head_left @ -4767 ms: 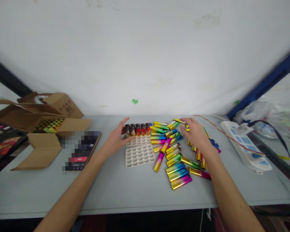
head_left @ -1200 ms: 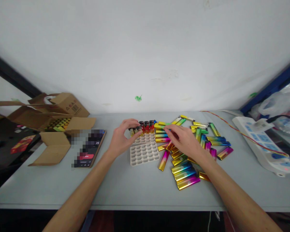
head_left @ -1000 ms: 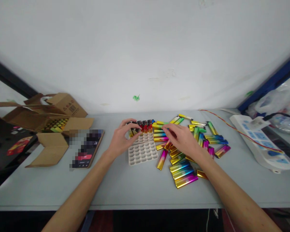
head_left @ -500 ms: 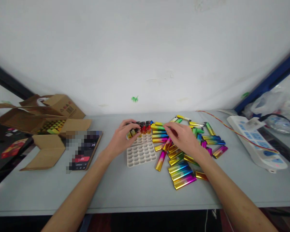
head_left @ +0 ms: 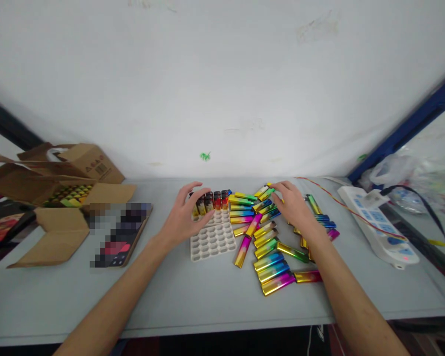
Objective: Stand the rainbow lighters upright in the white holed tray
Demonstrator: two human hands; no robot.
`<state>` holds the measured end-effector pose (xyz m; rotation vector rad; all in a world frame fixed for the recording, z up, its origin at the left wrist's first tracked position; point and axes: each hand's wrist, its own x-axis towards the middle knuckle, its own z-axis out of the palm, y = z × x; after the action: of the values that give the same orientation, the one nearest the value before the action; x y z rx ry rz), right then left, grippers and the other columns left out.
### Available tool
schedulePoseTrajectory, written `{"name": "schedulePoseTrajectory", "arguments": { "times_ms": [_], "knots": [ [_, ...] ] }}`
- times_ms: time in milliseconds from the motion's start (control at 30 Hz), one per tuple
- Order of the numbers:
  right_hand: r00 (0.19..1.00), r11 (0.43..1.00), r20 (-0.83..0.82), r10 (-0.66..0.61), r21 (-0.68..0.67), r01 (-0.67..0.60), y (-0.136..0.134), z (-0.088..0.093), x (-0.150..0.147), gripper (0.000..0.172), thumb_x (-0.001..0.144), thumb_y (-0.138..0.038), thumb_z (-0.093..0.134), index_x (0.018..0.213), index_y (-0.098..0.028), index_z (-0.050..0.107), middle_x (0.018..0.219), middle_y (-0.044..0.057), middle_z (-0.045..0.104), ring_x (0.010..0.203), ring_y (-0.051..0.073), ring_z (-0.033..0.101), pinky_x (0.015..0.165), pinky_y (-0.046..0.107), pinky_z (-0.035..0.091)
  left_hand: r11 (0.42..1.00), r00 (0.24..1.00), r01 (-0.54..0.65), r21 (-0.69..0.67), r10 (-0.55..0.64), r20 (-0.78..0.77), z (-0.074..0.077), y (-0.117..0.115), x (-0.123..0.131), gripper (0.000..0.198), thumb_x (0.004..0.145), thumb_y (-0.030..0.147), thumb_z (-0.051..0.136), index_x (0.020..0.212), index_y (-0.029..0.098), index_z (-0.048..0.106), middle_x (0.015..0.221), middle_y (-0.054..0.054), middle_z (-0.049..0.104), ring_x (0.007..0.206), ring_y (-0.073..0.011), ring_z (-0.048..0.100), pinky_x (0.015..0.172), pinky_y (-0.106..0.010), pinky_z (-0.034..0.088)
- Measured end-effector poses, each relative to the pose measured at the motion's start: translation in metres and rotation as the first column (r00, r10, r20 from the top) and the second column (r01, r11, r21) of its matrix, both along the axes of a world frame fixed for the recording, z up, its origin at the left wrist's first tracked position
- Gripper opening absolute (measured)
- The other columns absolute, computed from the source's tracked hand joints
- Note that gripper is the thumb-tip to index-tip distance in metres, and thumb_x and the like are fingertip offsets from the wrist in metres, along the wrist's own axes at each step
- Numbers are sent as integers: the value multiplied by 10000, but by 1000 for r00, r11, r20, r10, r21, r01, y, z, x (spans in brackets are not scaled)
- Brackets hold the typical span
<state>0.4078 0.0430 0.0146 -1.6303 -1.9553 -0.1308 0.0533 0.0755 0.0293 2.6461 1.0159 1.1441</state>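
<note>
A white slotted tray (head_left: 212, 242) lies on the grey table (head_left: 193, 291), with several lighters (head_left: 212, 200) standing upright in its far row. My left hand (head_left: 183, 217) rests at the tray's left far corner, fingers curled around the leftmost upright lighters. Right of the tray lies a loose pile of shiny rainbow-coloured lighters (head_left: 272, 257). My right hand (head_left: 294, 207) hovers over the far part of that pile, fingers spread and bent down, touching lighters there; I cannot tell whether it holds one.
An open cardboard box (head_left: 59, 193) holding more lighters stands at the left. A phone (head_left: 120, 232) lies beside it. A white power strip (head_left: 378, 225) with a cable sits at the right, near plastic bags. A white wall closes the back.
My right hand has moved from beside the upright lighters rightward onto the far part of the pile. My left hand has eased open a little at the tray's far row.
</note>
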Motion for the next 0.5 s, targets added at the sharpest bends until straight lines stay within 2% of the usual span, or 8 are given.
{"name": "schedulePoseTrajectory", "arguments": {
  "times_ms": [133,267,367,500],
  "knots": [
    [986,981,129,108,-173,-85,21,6,9,394,956,-79,501,1302,-80,688,1290,211,707,1198,312,667,1088,495,514,1000,998,-27,11,27,52,-5,-1,1,424,989,281,608,1396,217,509,1420,-152,523,1321,-293,541,1157,-495,459],
    [937,913,254,238,-388,-127,52,20,5,500,875,22,534,1332,-93,701,1394,199,679,1301,286,632,1163,419,454,999,994,-31,8,30,105,-6,-4,2,375,1022,277,542,1389,204,505,1397,-156,539,1318,-288,535,1142,-488,467],
    [912,856,272,309,-498,-142,74,29,3,489,801,52,594,1201,-154,785,1250,130,770,1193,260,699,1080,324,499,1000,992,-24,4,23,126,-6,-6,2,367,1030,272,525,1390,203,502,1379,-153,550,1309,-283,539,1143,-487,462],
    [888,777,287,359,-619,-115,93,37,6,275,798,-74,719,1011,-207,833,1046,71,825,955,234,761,859,263,554,999,990,-24,26,20,139,-5,-8,2,358,1027,259,527,1379,194,508,1356,-154,560,1289,-282,543,1131,-484,464]
  ]
}}
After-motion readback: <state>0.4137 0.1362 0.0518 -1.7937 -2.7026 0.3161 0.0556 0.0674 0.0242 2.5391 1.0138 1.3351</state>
